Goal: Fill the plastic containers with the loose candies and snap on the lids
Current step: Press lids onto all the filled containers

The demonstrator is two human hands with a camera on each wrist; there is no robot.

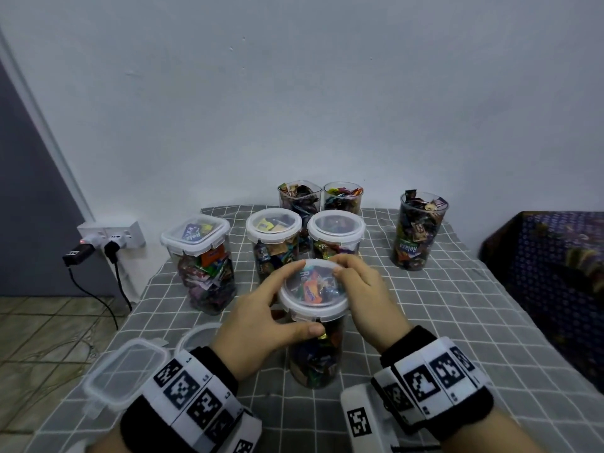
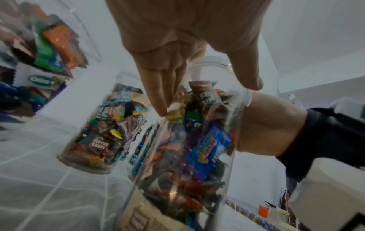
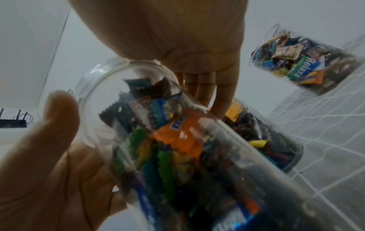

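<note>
A: Where is the round container [image 1: 315,349]?
B: Upright on the checked tablecloth [image 1: 457,322], nearest the person, full of candies, lid [image 1: 314,291] on top.
A: Hands?
B: Left hand [image 1: 261,317] curls round its side, thumb in front; right hand [image 1: 367,294] grips the lid rim.

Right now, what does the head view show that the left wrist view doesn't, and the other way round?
Only the head view shows the round lid on the near jar with both hands at it, the two spare lids near the left wrist, and three open jars at the back. Only the left wrist view shows the left hand's fingers against the jar's wall, and a "Coffee Candy" wrapper next door. Both show the near jar full of candies.
</note>
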